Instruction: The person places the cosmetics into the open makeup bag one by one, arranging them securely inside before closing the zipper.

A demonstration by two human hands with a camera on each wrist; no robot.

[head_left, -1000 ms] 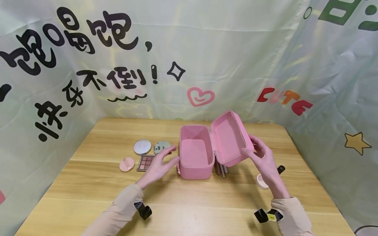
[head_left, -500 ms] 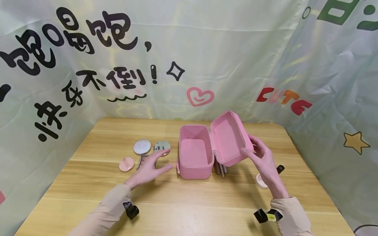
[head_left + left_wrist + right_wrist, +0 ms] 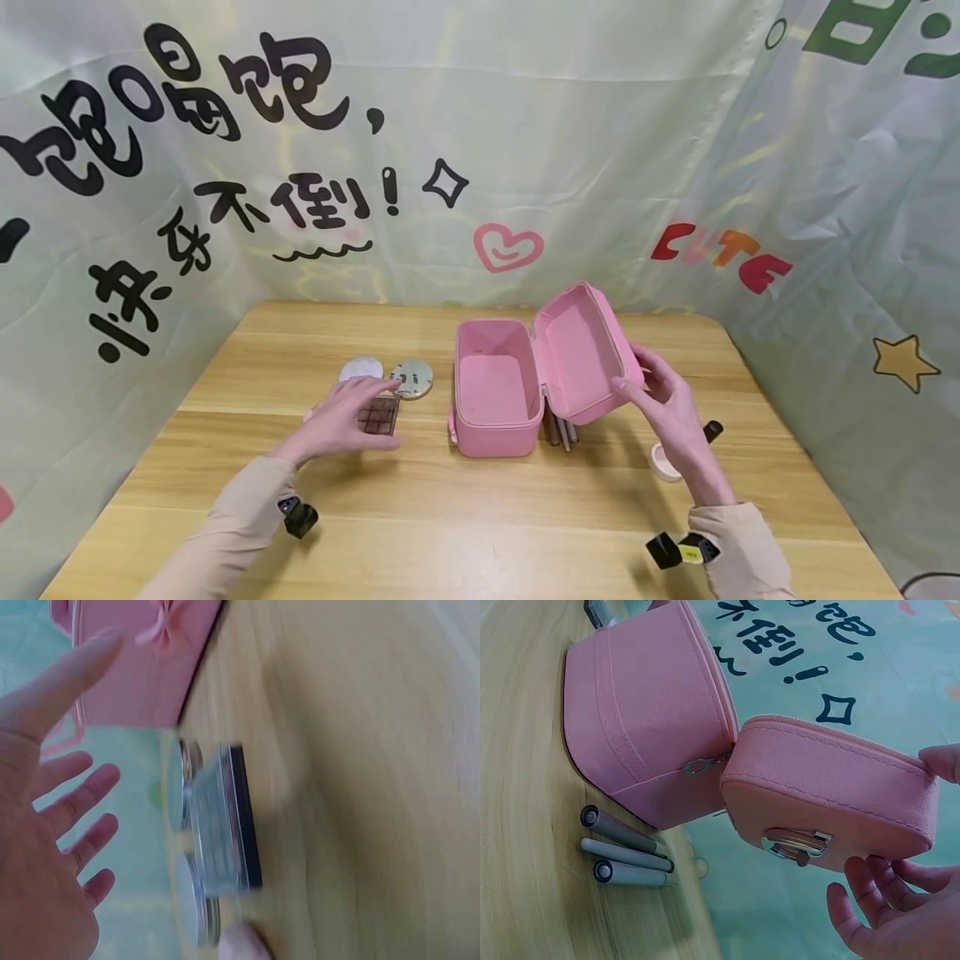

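Observation:
A pink cosmetic case stands on the table with its lid tilted back to the right. My right hand holds the lid's outer edge, thumb on the rim and fingers beneath, as the right wrist view shows. The case's inside looks bare. My left hand hovers, fingers spread, over an eyeshadow palette and partly covers it. In the left wrist view a gap separates the fingers from the palette. Behind it lie a patterned round compact and a white round compact.
A pink powder puff lies beside the palette, mostly hidden by the left hand in the head view. Several slim pen-like sticks lie right of the case. A pale round item and a black cylinder lie by the right wrist.
My left hand has moved left, away from the case's side to over the palette. The right hand and the lid have stayed put.

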